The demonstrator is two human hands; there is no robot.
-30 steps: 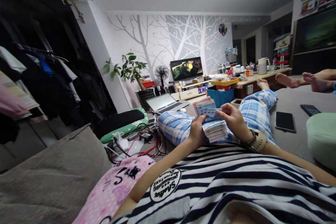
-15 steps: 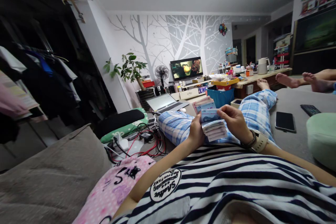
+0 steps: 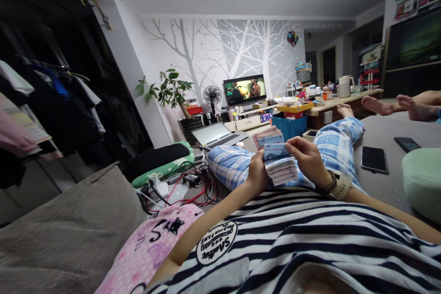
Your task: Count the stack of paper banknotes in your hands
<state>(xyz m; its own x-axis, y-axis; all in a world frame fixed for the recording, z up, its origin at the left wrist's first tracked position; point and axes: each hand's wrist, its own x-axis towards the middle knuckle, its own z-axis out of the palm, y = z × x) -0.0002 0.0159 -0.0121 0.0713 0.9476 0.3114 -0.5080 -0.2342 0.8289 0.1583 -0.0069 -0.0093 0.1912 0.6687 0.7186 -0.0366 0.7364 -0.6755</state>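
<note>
The room was a cluttered living space; its far wall (image 3: 203,41) carried a mural of pale and grey bare trees. A grey upholstered seat (image 3: 370,128) extended on the right, where another person's bare feet (image 3: 377,105) were noted. Beyond it stood a long tabletop (image 3: 367,95), crowded with containers and a pale jug (image 3: 344,87). A lit television (image 3: 244,89) stood before the mural, near a fan (image 3: 212,95) and a potted plant (image 3: 175,94). An open laptop (image 3: 220,135) sat left of centre, with tangled red and black cables (image 3: 203,190) nearer the wearer. A dark phone (image 3: 374,160) lay on the seat beside a remote control (image 3: 407,144).

The banknotes (image 3: 275,149) were located above the wearer's checked trousers (image 3: 337,142), between both hands. They formed a thick bundle: pinkish notes at the far end, blue ones in the middle, pale layered edges spread out at the near end. The left hand (image 3: 258,167) gripped the bundle along its side. The right hand (image 3: 306,158) had its fingers pinched on the edge of a blue note.

The striped shirt (image 3: 292,225) bore a round white patch (image 3: 217,242) with upside-down black lettering, including "MAD FOR FAME". Print on the notes was too small to read.
</note>
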